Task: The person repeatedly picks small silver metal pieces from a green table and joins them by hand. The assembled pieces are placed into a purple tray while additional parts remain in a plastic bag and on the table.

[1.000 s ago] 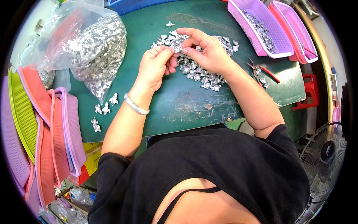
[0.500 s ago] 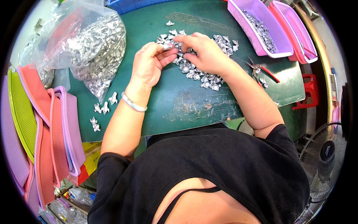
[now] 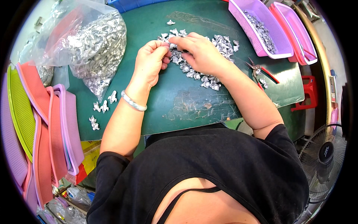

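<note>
My left hand (image 3: 149,61), with a pale bangle (image 3: 133,101) on its wrist, is closed in a pinch. A small silver metal casting was between its fingertips a moment ago; the fingers now hide it almost wholly. My right hand (image 3: 199,52) hovers over the pile, thumb and forefinger apart, its fingertips reaching close to the left ones. Whether they touch the piece I cannot tell. Beneath and around both hands spreads a heap of small silver castings (image 3: 209,80) on the green tabletop (image 3: 156,121). One stray casting (image 3: 170,22) lies beyond the heap.
At the left, a clear plastic bag (image 3: 99,48) bulges with castings; several loose ones (image 3: 104,106) lie below it. Red-handled nippers (image 3: 257,69) rest at the right. A purple basket (image 3: 281,41) holds more castings. Stacked baskets (image 3: 44,142), a red stool (image 3: 309,93) and a fan (image 3: 324,153) flank the table.
My left fingers have curled in and now cover the casting that showed between them. My right hand has shifted slightly left, and its fingertips are nearer the left hand's.
</note>
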`<state>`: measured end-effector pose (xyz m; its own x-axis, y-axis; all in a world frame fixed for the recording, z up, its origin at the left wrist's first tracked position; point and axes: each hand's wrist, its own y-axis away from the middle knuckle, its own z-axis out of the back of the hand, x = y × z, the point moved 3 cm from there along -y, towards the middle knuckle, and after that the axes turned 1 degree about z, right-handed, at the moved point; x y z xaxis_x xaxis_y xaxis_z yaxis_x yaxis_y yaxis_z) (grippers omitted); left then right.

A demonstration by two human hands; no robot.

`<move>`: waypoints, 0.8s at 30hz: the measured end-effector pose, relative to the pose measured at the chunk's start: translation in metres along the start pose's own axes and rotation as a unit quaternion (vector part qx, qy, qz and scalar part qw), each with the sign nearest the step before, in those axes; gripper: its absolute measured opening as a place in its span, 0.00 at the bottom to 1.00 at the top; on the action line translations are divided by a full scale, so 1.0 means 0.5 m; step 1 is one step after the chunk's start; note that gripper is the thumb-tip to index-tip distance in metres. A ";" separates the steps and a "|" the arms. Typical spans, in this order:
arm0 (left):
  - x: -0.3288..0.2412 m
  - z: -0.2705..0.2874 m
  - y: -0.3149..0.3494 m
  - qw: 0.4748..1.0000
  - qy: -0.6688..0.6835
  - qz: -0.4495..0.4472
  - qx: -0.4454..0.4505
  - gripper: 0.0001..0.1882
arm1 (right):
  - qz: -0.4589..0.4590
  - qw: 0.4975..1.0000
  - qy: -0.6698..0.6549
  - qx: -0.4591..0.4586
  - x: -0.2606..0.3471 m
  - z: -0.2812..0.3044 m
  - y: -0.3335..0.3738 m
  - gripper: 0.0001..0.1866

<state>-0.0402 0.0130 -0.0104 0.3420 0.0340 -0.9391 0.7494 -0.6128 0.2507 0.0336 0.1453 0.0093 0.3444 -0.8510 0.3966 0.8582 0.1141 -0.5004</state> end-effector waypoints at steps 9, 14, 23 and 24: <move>-0.003 -0.003 0.002 0.997 -0.073 0.006 0.011 0.06 | -0.156 0.947 -0.279 -0.020 -0.023 0.004 0.009 0.22; 0.000 -0.012 0.010 0.996 -0.055 0.019 0.070 0.08 | -0.138 0.935 -0.324 -0.048 -0.021 0.015 0.008 0.22; 0.002 -0.015 0.010 0.994 -0.029 0.036 0.099 0.10 | -0.119 0.940 -0.315 -0.063 -0.011 0.022 0.007 0.22; 0.002 -0.016 0.011 0.994 -0.030 0.036 0.101 0.10 | -0.115 0.941 -0.313 -0.064 -0.011 0.023 0.007 0.22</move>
<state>-0.0314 0.0160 -0.0080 0.3525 -0.0591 -0.9339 0.5923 -0.7586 0.2716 0.0391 0.1563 0.0140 0.3466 -0.3722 0.8610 0.8982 -0.1331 -0.4190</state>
